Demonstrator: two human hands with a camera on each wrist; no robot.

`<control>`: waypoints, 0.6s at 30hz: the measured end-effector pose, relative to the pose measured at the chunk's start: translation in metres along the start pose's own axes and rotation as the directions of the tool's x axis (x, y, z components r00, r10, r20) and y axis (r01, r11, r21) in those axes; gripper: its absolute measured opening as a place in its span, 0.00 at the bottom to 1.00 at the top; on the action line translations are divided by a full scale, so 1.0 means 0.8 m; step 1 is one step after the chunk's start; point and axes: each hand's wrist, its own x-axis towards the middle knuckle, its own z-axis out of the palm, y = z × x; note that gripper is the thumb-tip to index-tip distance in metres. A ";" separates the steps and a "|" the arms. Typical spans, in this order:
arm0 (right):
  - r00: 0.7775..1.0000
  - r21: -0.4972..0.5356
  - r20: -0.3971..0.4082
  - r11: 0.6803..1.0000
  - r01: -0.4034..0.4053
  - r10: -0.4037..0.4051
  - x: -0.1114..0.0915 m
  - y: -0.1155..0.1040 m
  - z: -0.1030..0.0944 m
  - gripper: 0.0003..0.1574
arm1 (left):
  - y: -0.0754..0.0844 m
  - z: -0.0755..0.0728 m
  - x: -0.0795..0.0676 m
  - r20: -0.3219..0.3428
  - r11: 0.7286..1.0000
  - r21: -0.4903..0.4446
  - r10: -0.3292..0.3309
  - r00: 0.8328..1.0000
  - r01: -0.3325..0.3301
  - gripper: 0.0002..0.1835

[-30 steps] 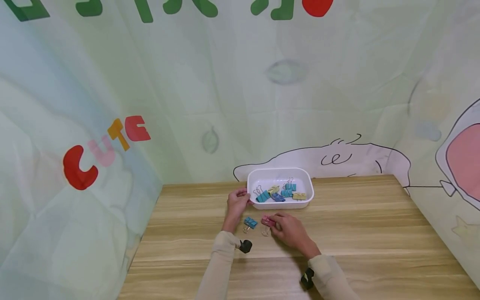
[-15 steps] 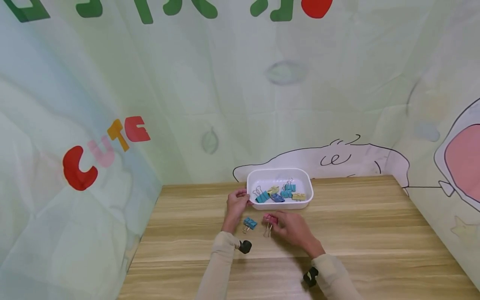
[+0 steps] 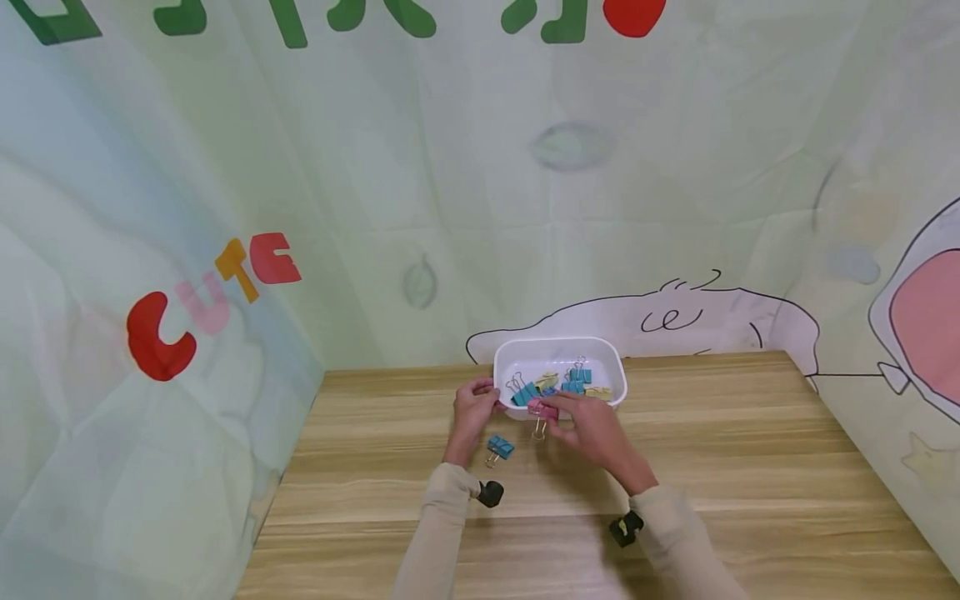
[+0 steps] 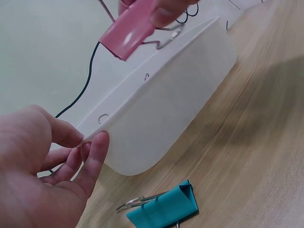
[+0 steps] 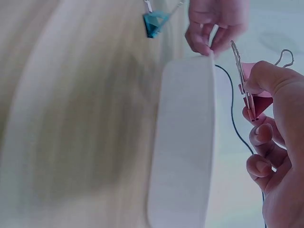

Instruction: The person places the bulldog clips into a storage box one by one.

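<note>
A white plastic tray [image 3: 504,354] at the back of the table holds several binder clips in teal, yellow and blue. My left hand [image 3: 474,414] pinches the tray's left rim between thumb and fingers, as the left wrist view shows closely. Between its thumb and fingers my right hand [image 3: 596,427] grips a pink binder clip [image 4: 130,28], raised at the tray's front rim. One teal binder clip [image 3: 500,447] lies on the table in front of the tray, near my left wrist. The pink clip partly hides the blue clip inside the tray.
The wooden table [image 3: 750,467] meets a printed cloth backdrop [image 3: 375,208] behind the tray and along both sides. A black wrist device [image 3: 491,493] sits on my left wrist and another one [image 3: 626,528] on my right.
My right hand has lifted the pink binder clip off the table and carried it forward to the tray's front rim. The left hand has stayed on the tray.
</note>
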 end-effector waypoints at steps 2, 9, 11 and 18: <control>1.000 -0.020 -0.004 1.000 0.004 -0.004 0.006 0.003 -0.003 0.20 | 0.000 0.000 0.001 0.000 1.000 -0.007 0.003 1.000 -0.003 0.17; 0.999 -0.038 0.043 0.999 -0.032 0.033 0.027 0.009 -0.019 0.22 | 0.000 0.000 0.001 -0.003 1.000 -0.017 0.003 1.000 -0.003 0.17; 0.998 -0.033 0.051 0.999 -0.043 0.045 0.034 0.011 -0.024 0.22 | 0.000 0.000 0.001 -0.006 1.000 -0.011 -0.004 1.000 0.004 0.16; 0.997 -0.046 0.054 0.997 -0.058 0.061 0.054 0.023 -0.032 0.22 | -0.002 0.001 0.003 -0.013 1.000 -0.013 -0.018 1.000 0.018 0.16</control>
